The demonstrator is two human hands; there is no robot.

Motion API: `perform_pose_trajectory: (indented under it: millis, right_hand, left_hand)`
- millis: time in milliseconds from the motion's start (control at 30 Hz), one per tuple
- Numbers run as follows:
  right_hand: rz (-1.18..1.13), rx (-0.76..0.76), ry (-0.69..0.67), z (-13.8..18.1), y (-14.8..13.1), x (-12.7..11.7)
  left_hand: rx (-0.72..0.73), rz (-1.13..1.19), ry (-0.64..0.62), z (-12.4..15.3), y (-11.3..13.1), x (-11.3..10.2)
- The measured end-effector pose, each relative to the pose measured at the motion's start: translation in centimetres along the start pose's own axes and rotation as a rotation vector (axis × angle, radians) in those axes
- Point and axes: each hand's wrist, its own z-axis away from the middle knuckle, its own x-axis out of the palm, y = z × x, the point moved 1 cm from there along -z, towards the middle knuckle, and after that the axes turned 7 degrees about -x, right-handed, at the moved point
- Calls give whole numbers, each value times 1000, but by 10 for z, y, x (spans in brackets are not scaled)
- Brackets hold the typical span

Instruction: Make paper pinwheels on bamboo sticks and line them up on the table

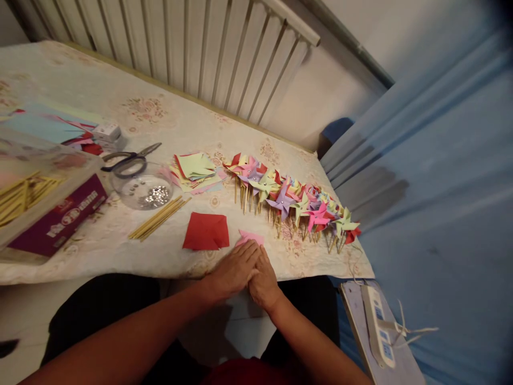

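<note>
Pink paper (250, 235) lies at the table's near edge, partly covered by my left hand (235, 266) and right hand (262, 279). Hands overlap, probably to steady it; finger closure hidden, cannot tell whether either pinches it. Red sheets (206, 231) lie just left, presumably for easy reach. Sticks (157, 220) lie bundled farther left, likely to stay together. Finished pinwheels (282, 202) stand right, apparently clear of my working spot.

Matt pink paper (250, 235), wooden sticks (158, 220)
</note>
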Motion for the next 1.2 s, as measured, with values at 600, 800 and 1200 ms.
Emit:
perform_pose_trajectory:
  millis: [600, 800, 1200]
  right_hand:
    - [54, 46, -38, 13, -7, -13]
    - [68, 30, -16, 36, -1, -22]
    - [-175, -27, 99, 16, 11, -48]
  left_hand:
    - [-14, -558, -74, 5, -14, 3]
    - [35, -639, -27, 9, -17, 6]
    - [88, -793, -42, 11, -11, -2]
